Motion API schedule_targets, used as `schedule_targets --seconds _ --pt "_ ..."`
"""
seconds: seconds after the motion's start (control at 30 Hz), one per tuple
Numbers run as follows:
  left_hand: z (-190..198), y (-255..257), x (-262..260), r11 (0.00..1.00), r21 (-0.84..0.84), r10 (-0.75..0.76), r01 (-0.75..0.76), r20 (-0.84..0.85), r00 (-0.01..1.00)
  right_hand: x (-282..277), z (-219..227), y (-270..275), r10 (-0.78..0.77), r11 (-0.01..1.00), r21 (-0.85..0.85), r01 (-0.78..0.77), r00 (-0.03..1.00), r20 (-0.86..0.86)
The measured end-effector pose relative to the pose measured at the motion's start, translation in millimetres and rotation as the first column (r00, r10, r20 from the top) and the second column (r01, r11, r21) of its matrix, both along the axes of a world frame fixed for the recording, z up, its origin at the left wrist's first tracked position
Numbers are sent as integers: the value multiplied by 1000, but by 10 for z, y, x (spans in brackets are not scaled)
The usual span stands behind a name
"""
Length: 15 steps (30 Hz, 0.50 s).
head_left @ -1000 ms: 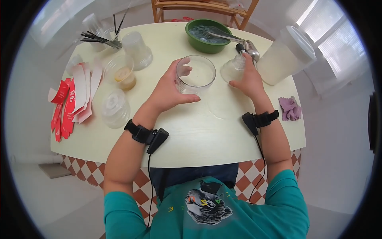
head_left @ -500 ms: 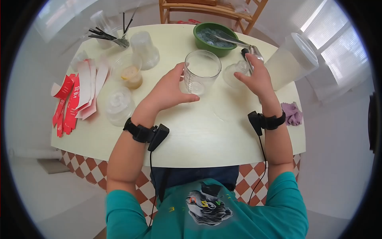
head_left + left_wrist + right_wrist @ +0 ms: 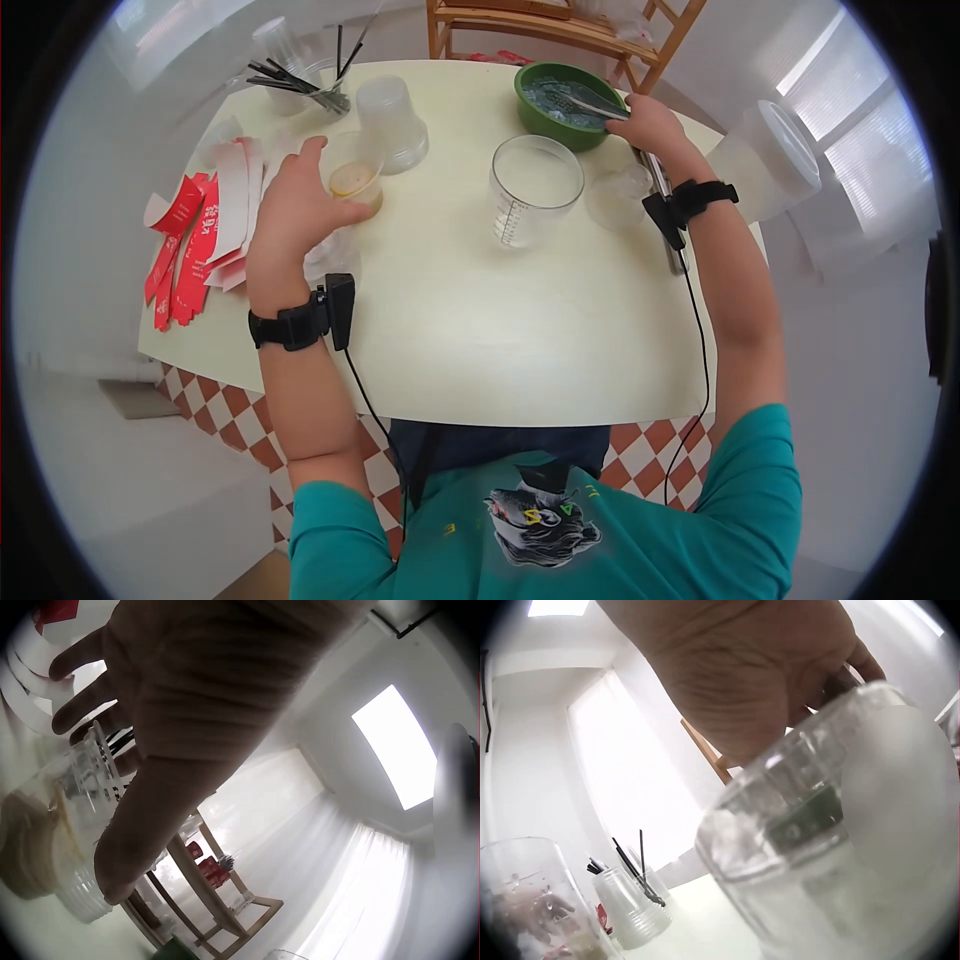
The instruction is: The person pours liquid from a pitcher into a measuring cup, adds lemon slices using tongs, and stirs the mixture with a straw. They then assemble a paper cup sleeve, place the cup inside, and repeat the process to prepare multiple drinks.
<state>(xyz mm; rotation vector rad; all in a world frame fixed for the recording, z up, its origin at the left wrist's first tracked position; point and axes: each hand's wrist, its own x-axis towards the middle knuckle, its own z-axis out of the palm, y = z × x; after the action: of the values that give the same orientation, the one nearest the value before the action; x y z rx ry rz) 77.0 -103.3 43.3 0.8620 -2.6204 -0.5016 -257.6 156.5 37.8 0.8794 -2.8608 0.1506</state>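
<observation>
My left hand (image 3: 300, 200) has its thumb and fingers round a small clear cup of brownish stuff (image 3: 352, 182) at the table's left. The left wrist view shows that cup (image 3: 45, 840) between the thumb and the spread fingers (image 3: 82, 667). My right hand (image 3: 645, 122) is at the rim of the green bowl (image 3: 548, 118), its fingers curled on a metal utensil (image 3: 592, 101) that lies in the bowl. A clear measuring cup (image 3: 535, 190) stands alone in the middle. A small clear cup (image 3: 618, 195) sits just right of it, and it looms large in the right wrist view (image 3: 817, 847).
An upturned plastic cup (image 3: 390, 120), a cup of black straws (image 3: 300, 85) and red and white paper sleeves (image 3: 200, 230) crowd the far left. A lidded cup (image 3: 335, 258) sits under my left wrist. A tall lidded container (image 3: 775, 160) stands at the right edge, and a wooden chair (image 3: 560, 25) is behind.
My left hand let go of the measuring cup and went left to the brownish cup. My right hand left the small clear cup and reached to the utensil in the green bowl.
</observation>
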Motion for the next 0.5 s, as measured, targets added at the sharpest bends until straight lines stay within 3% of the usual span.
schedule_targets --seconds 0.2,0.5 --pt "-124 -70 -105 1000 16 -2 2 5 1000 -32 -3 -58 -58 994 92 52 996 68" --pt "-177 2 -167 998 -20 -67 64 -171 983 269 201 152 -63 998 3 64 993 -104"
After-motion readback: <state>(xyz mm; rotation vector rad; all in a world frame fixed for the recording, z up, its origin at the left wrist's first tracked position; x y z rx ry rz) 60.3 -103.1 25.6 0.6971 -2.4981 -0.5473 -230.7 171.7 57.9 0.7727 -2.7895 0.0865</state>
